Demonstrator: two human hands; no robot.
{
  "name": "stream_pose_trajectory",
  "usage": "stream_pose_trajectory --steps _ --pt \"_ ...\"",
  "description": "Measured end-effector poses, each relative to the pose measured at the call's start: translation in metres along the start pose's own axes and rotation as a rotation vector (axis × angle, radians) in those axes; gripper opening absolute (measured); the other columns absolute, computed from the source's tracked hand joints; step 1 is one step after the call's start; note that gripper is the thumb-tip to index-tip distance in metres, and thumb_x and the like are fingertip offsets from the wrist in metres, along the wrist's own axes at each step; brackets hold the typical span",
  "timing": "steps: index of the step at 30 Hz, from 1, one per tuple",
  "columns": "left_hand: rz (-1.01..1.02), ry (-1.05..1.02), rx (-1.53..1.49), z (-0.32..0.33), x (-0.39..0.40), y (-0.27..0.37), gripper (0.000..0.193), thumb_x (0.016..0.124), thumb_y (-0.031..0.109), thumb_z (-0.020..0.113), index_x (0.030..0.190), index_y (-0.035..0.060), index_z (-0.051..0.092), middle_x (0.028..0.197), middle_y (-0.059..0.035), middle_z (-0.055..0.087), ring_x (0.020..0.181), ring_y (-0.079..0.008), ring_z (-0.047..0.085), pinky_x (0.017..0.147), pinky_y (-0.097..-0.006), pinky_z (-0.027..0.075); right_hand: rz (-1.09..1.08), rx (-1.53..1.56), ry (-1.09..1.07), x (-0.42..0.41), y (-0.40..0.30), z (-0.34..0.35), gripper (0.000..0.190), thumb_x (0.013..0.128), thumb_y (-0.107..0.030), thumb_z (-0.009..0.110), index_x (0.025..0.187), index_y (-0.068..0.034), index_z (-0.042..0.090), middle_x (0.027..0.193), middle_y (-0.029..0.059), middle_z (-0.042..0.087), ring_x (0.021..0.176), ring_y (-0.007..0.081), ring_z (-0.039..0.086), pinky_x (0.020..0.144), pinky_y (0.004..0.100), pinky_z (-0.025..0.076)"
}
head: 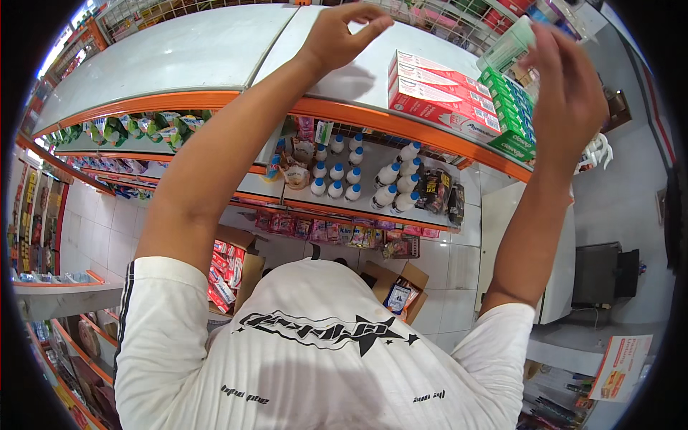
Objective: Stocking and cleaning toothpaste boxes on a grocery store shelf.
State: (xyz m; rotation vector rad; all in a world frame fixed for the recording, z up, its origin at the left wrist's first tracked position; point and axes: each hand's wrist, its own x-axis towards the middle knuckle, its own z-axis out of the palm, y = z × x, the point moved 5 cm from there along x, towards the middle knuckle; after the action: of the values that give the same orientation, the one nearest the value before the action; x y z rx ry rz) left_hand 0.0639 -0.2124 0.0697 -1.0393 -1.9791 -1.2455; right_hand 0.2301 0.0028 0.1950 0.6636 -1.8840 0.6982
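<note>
My left hand (349, 37) is raised over the white top shelf (301, 43), its thumb and fingers apart with nothing in them. Beside it on the right stand red-and-white Pepsodent toothpaste boxes (438, 97) in a row. Several green Closeup toothpaste boxes (508, 115) adjoin them at the shelf's right end. My right hand (575, 86) is raised above and beside the green boxes, blurred, its fingers apart and nothing visibly held. Behind its fingertips is a translucent pale green container (505, 48); whether they touch it cannot be told.
An orange edge (355, 105) fronts the shelf. Below are white bottles with blue caps (352, 174) and black packets (438, 188). Floor cartons hold toothpaste boxes (224, 271) and other packages (400, 295). Wire mesh (150, 19) backs the shelf; a white cabinet (502, 231) stands right.
</note>
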Motion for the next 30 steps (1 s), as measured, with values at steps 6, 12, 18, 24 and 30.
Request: stream_pose_trajectory --steps 6,12,18,24,30 --pt "0.347 -0.092 -0.226 -0.038 -0.178 0.096 0.011 0.085 0.012 0.073 0.092 0.0086 0.066 0.086 -0.0032 0.068 0.078 -0.0212 0.064 0.072 -0.0364 0.05 0.07 0.425 -0.791 -0.234 -0.051 0.053 0.011 0.08 -0.01 0.076 0.09 -0.009 0.072 0.072 0.0098 0.064 0.065 0.0281 0.061 0.061 0.0369 0.048" --pt "-0.621 -0.674 0.113 -0.036 -0.522 0.038 0.018 0.093 0.023 0.066 0.096 0.0058 0.073 0.084 -0.0116 0.068 0.081 -0.0323 0.065 0.077 -0.0441 0.053 0.817 0.207 -1.316 -0.6 -0.021 0.104 0.02 0.091 -0.016 0.066 0.108 -0.005 0.071 0.091 0.0229 0.071 0.088 0.0409 0.069 0.077 0.043 0.054" --pt "-1.425 0.012 0.143 -0.112 -0.758 0.056 0.016 0.095 0.016 0.064 0.103 0.005 0.072 0.085 -0.0127 0.072 0.08 -0.0216 0.071 0.074 -0.0358 0.055 1.023 0.417 -1.448 -0.75 -0.018 0.083 0.024 0.093 -0.02 0.062 0.109 -0.005 0.07 0.1 0.0237 0.071 0.093 0.0399 0.068 0.081 0.0451 0.054" --pt "-1.52 0.36 0.599 -0.161 -0.859 0.018 0.023 0.089 0.019 0.069 0.106 0.004 0.071 0.089 -0.0155 0.074 0.083 -0.0284 0.072 0.076 -0.0394 0.056 0.871 0.143 -1.696 -0.676 0.041 0.117 0.029 0.095 -0.029 0.059 0.101 -0.003 0.071 0.096 0.0173 0.071 0.089 0.0301 0.067 0.08 0.0407 0.052" --pt "-1.76 0.077 0.503 -0.171 -0.895 -0.027 0.032 0.081 0.023 0.074 0.101 -0.0015 0.069 0.098 -0.0223 0.073 0.093 -0.0368 0.07 0.083 -0.0468 0.055 1.098 0.038 -1.236 -0.614 0.086 0.144 0.029 0.093 -0.03 0.061 0.105 -0.006 0.072 0.096 0.0141 0.071 0.088 0.0288 0.069 0.081 0.0418 0.054"
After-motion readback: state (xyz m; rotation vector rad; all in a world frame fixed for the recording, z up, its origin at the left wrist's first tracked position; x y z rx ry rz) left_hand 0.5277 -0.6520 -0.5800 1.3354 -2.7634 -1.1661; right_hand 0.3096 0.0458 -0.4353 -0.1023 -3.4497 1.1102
